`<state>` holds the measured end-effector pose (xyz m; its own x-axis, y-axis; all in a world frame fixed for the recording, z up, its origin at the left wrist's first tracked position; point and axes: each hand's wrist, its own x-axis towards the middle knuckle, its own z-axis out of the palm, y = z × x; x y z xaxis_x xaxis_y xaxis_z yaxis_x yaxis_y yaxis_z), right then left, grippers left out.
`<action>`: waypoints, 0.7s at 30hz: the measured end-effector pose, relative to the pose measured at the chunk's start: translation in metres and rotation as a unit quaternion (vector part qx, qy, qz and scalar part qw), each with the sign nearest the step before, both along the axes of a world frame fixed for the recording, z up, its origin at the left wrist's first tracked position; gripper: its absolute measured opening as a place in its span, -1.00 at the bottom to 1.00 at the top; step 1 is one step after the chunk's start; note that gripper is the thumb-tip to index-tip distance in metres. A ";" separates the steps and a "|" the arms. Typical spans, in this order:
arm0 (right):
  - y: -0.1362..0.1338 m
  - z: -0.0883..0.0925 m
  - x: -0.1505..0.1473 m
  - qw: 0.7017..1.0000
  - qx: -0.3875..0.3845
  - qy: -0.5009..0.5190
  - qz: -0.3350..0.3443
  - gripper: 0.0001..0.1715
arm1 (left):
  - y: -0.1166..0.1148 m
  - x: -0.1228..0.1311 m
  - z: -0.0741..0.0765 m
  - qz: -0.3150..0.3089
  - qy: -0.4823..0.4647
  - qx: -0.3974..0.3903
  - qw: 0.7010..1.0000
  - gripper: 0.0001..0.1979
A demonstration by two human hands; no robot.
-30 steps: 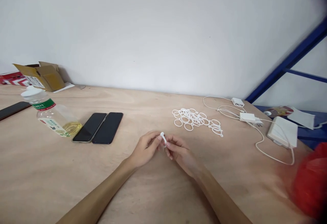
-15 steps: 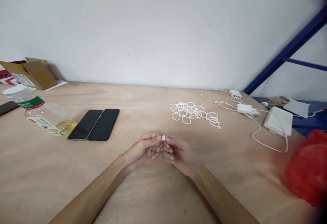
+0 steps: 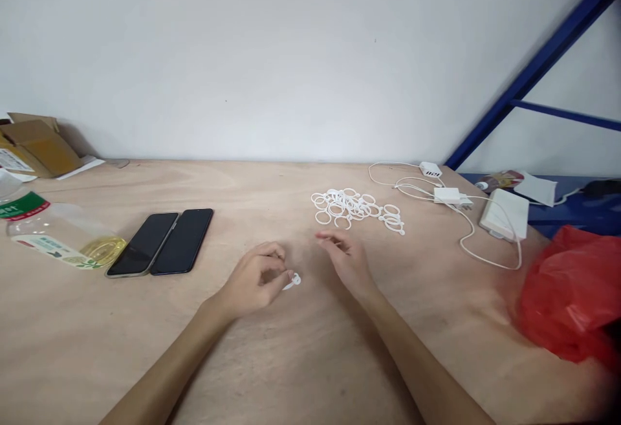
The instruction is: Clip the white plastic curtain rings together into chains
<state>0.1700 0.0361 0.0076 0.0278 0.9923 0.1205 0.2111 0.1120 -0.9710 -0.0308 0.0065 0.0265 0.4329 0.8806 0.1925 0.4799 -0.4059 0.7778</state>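
My left hand (image 3: 257, 279) rests on the wooden table (image 3: 97, 334) with its fingers curled, and its thumb and forefinger pinch a small white ring piece (image 3: 292, 280) that touches the tabletop. My right hand (image 3: 345, 258) hovers just right of it, fingers loosely spread, holding nothing. A pile of several white rings (image 3: 354, 208) lies beyond my right hand, toward the wall.
Two dark phones (image 3: 162, 240) lie side by side at the left. A plastic bottle (image 3: 53, 234) with yellow liquid lies on its side further left, a cardboard box (image 3: 29, 143) behind it. White chargers and cables (image 3: 466, 215) sit at the right, a red bag (image 3: 572, 295) nearer.
My hands have come apart. The left hand carried the white piece down to the table, and the right hand let go and moved up toward the ring pile. The view has shifted right.
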 end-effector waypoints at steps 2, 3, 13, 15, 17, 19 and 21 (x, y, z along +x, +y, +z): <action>0.011 -0.010 0.014 0.974 0.092 -0.193 -0.081 -0.70 | -0.001 0.001 -0.004 0.026 0.111 0.084 0.990 -0.73; 0.015 -0.015 0.020 0.951 0.108 -0.272 -0.094 -0.64 | -0.001 0.001 -0.006 0.029 0.146 0.109 0.983 -0.75; 0.020 -0.025 0.026 0.929 0.127 -0.341 -0.063 -0.78 | -0.001 -0.002 -0.005 0.011 0.169 0.075 0.983 -0.77; 0.017 -0.017 0.021 0.965 0.113 -0.221 -0.080 -0.84 | -0.001 -0.005 -0.003 -0.011 0.155 0.043 0.987 -0.65; 0.012 -0.009 0.014 0.996 0.036 -0.059 -0.050 -0.85 | 0.000 -0.008 -0.004 -0.015 0.143 0.028 0.989 -0.66; 0.004 -0.002 0.006 0.990 -0.078 0.109 0.040 -0.82 | 0.003 -0.010 -0.007 0.012 0.120 0.034 0.992 -0.76; -0.004 0.002 -0.003 0.951 -0.159 0.228 0.133 -0.78 | 0.005 -0.009 -0.010 0.056 0.078 0.046 0.994 -0.78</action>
<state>0.1669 0.0322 0.0099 -0.2521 0.9556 -0.1524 -0.2339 -0.2130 -0.9486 -0.0398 0.0111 0.0164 0.3638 0.9070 0.2123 0.6388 -0.4088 0.6518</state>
